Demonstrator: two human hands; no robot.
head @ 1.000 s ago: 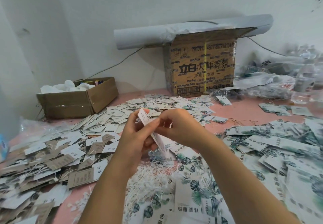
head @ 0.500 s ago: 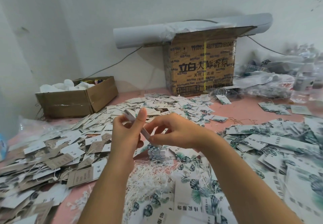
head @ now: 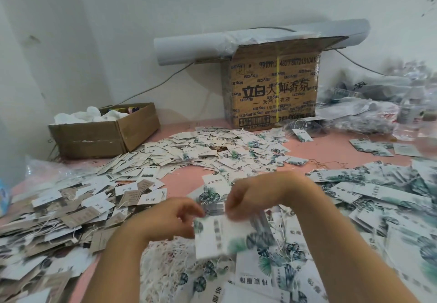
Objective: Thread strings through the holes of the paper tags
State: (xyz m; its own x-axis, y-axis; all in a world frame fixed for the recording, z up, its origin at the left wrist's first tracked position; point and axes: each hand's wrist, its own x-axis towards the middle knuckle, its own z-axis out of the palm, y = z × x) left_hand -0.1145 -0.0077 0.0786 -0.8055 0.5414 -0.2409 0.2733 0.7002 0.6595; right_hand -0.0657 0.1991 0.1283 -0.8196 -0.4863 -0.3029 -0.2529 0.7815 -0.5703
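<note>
My left hand (head: 169,217) and my right hand (head: 251,196) are low over the pink table, close together. Between them is a blurred white paper tag (head: 220,236) with a green leaf print. The right hand's curled fingers pinch its top edge, and the left hand's thumb and fingers grip its upper left corner. A tangle of white strings (head: 165,269) lies just under my left wrist. I cannot make out a string in either hand. Leaf-printed tags (head: 369,198) are heaped to the right, and strung brown and white tags (head: 71,213) to the left.
A low open cardboard box (head: 101,137) with white items stands at the back left. A tall printed carton (head: 272,90) carries a paper roll (head: 194,47) at the back. Crumpled plastic bags and a bottle (head: 409,109) fill the back right. More tags (head: 224,151) cover the middle.
Both hands have dropped from chest height toward the table. The narrow tag held up before is no longer seen; they now hold a wider leaf-printed tag over the pile.
</note>
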